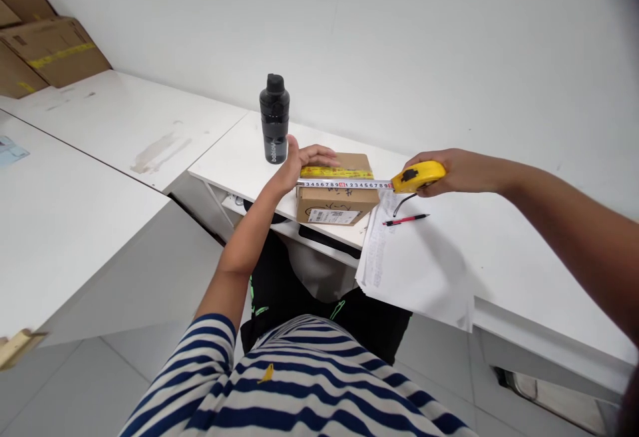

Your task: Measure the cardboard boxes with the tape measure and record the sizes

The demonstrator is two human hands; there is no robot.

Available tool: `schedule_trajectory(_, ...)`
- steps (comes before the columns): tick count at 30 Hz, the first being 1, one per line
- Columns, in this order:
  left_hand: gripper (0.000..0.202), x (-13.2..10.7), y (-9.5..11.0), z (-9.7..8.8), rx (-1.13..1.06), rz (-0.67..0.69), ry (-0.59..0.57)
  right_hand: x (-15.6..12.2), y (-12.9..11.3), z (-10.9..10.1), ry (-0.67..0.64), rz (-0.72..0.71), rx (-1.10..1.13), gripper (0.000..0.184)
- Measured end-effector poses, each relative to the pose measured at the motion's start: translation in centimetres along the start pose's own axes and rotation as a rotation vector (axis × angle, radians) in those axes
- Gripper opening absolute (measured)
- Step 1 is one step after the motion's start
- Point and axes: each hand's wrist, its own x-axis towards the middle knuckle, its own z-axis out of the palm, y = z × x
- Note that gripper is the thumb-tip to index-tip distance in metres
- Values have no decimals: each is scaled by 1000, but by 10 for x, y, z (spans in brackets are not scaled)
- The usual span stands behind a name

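A small cardboard box (pixel 305 212) with a printed label on its front and yellow tape across its top sits on the white desk. My left hand (pixel 293 169) lies at the box's left end, thumb raised and fingers stretched over the top. The tape measure (pixel 418 176) has a yellow case, and my right hand (pixel 456 169) is closed around it just right of the box. Its white blade (pixel 357 184) runs out along the box's upper front edge to the left hand. How the blade's tip is held there is hidden. A black strap hangs from the case.
Behind the box stands a black bottle (pixel 274 121). A red and black pen (pixel 407 219) lies on a stack of papers (pixel 419 271) at the right. More white tables (pixel 74 191) extend left, with large cardboard boxes (pixel 60 51) against the wall.
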Motion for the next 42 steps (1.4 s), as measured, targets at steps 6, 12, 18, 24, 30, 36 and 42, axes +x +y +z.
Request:
schedule_trajectory(6, 106, 9, -7, 2, 92, -34, 100, -2, 15, -8, -21, 19, -33, 47)
schedule_trajectory(12, 108, 10, -13, 6, 57, 38, 181, -9, 23, -2, 11, 37, 6, 44)
schedule_trajectory(18, 100, 9, -18, 8, -20, 40, 171, -4, 23, 0, 3, 36, 28, 50)
schedule_trajectory(24, 87, 8, -19, 11, -55, 56, 254, 1, 7, 3, 5, 32, 15, 49)
schedule_trajectory(30, 91, 8, -18, 13, -5, 98, 306, -2, -7, 6, 1, 17, 16, 47)
schedule_trajectory(36, 89, 8, -13, 16, -29, 45, 252, 5, -11, 9, 3, -6, 27, 43)
schedule_trajectory(42, 85, 5, -11, 19, 14, 3, 213, 11, -18, 11, 0, -10, 50, 42)
